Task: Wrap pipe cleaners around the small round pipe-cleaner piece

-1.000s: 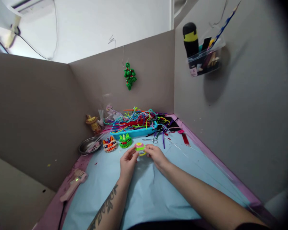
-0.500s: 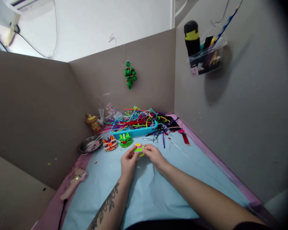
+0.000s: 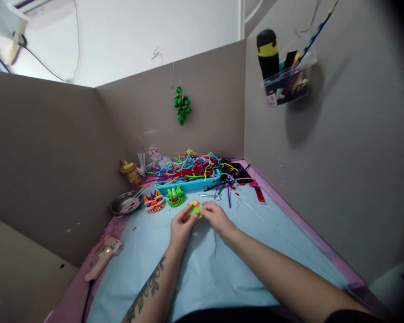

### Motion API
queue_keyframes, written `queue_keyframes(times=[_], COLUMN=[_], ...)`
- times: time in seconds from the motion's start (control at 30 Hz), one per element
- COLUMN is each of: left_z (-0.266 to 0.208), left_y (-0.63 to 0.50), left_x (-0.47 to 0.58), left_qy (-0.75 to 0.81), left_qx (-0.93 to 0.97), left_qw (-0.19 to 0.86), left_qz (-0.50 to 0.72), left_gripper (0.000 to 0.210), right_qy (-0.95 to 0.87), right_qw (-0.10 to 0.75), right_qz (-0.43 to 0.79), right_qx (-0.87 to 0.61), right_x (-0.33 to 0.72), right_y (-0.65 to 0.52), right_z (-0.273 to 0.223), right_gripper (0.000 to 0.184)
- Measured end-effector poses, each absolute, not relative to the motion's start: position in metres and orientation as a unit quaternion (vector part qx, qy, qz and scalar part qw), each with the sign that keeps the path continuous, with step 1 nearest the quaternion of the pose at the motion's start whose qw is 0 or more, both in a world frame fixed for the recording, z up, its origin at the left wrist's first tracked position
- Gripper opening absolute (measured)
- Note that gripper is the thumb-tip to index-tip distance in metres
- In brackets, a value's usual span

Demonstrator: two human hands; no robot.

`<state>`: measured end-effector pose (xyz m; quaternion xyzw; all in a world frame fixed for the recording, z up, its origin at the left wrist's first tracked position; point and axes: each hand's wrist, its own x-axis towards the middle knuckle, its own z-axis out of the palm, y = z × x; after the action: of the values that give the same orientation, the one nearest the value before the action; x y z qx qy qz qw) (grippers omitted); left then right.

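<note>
Between my two hands is a small yellow, green and pink pipe-cleaner piece, held above the blue cloth. My left hand pinches its left side between thumb and fingers. On its right edge, the fingertips of my right hand are pressed together. Part of the piece is hidden behind the fingers. Just beyond the hands stand a green pipe-cleaner animal head and an orange and cream one. A pair of scissors lies behind my right hand.
A blue tray heaped with colourful pipe cleaners stands at the back. At left are a metal bowl and a pink glue gun. A clear box hangs on the right wall. Blue cloth covers the table.
The piece has tilted slightly between my fingers, and less of its yellow lower loop shows. Both hands keep their grip in nearly the same place.
</note>
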<state>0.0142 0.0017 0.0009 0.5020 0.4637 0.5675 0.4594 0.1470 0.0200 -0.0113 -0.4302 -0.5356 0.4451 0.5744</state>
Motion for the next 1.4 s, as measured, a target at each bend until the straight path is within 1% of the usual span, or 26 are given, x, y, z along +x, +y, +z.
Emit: queue_keyframes(times=[0.13, 0.33, 0.43, 0.57, 0.67, 0.8, 0.9, 1.03, 1.13, 1.2, 1.3, 1.4], left_z=[0.005, 0.003, 0.002, 0.002, 0.002, 0.002, 0.002, 0.000, -0.001, 0.000, 0.002, 0.003], left_y=[-0.001, 0.002, 0.003, 0.002, 0.002, 0.002, 0.002, 0.002, 0.003, 0.003, 0.001, 0.000], left_x=[0.013, 0.006, 0.005, 0.005, 0.006, 0.007, 0.007, 0.007, 0.007, 0.008, 0.010, 0.011], left_qy=[0.489, 0.492, 0.486, 0.486, 0.494, 0.504, 0.501, 0.492, 0.485, 0.482, 0.482, 0.478], left_qx=[0.519, 0.503, 0.491, 0.492, 0.498, 0.510, 0.517, 0.511, 0.504, 0.504, 0.505, 0.508], left_qw=[0.417, 0.393, 0.392, 0.398, 0.397, 0.394, 0.403, 0.419, 0.418, 0.418, 0.414, 0.411], left_qz=[0.564, 0.592, 0.607, 0.603, 0.592, 0.575, 0.565, 0.567, 0.579, 0.582, 0.584, 0.587], left_gripper=[0.045, 0.045, 0.046, 0.048, 0.049, 0.047, 0.046, 0.048, 0.047, 0.046, 0.046, 0.045], right_qy=[-0.571, -0.594, -0.609, -0.652, -0.683, -0.686, -0.645, -0.568, -0.518, -0.486, -0.451, -0.427], right_qw=[0.558, 0.549, 0.549, 0.521, 0.514, 0.533, 0.555, 0.579, 0.588, 0.596, 0.614, 0.609], right_qz=[0.430, 0.416, 0.367, 0.318, 0.273, 0.235, 0.282, 0.407, 0.474, 0.495, 0.484, 0.501], right_qx=[-0.421, -0.415, -0.439, -0.450, -0.441, -0.436, -0.443, -0.420, -0.402, -0.405, -0.430, -0.443], right_x=[0.150, 0.154, 0.153, 0.152, 0.155, 0.159, 0.159, 0.155, 0.152, 0.150, 0.147, 0.146], right_y=[0.020, 0.018, 0.017, 0.016, 0.015, 0.012, 0.013, 0.017, 0.020, 0.021, 0.023, 0.025], right_z=[-0.009, -0.003, -0.002, -0.002, 0.001, 0.007, 0.007, 0.004, 0.001, -0.002, -0.009, -0.014], right_gripper=[0.020, 0.018, 0.018, 0.006, 0.007, 0.011, 0.011, 0.011, 0.014, 0.016, 0.019, 0.022])
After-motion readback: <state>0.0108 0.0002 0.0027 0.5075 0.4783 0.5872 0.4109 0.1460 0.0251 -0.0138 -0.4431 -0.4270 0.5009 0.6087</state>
